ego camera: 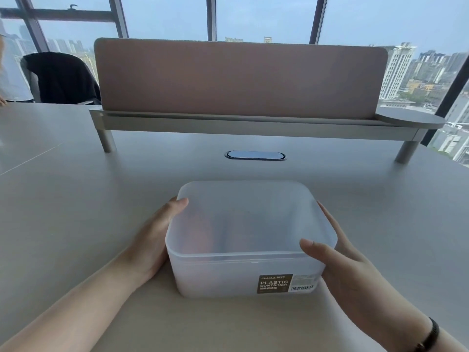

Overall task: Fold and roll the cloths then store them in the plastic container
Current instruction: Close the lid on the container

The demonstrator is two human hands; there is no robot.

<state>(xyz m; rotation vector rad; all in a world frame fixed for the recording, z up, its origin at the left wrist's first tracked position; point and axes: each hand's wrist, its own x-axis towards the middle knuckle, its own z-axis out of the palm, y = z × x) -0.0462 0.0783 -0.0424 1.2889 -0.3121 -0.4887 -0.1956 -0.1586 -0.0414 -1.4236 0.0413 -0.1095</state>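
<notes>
I've got the lidded plastic container (250, 240) near me on the table (76, 199), left hand (154, 240) and right hand (340, 260) clasping its sides, fingers spread; it looks light, stiff, slick.

My 2 forearms are bare, no sleeves showing. My left hand (152, 240) wears nothing; near my right hand (340, 262), 1 thin black band (431, 335) circles the wrist.
</notes>
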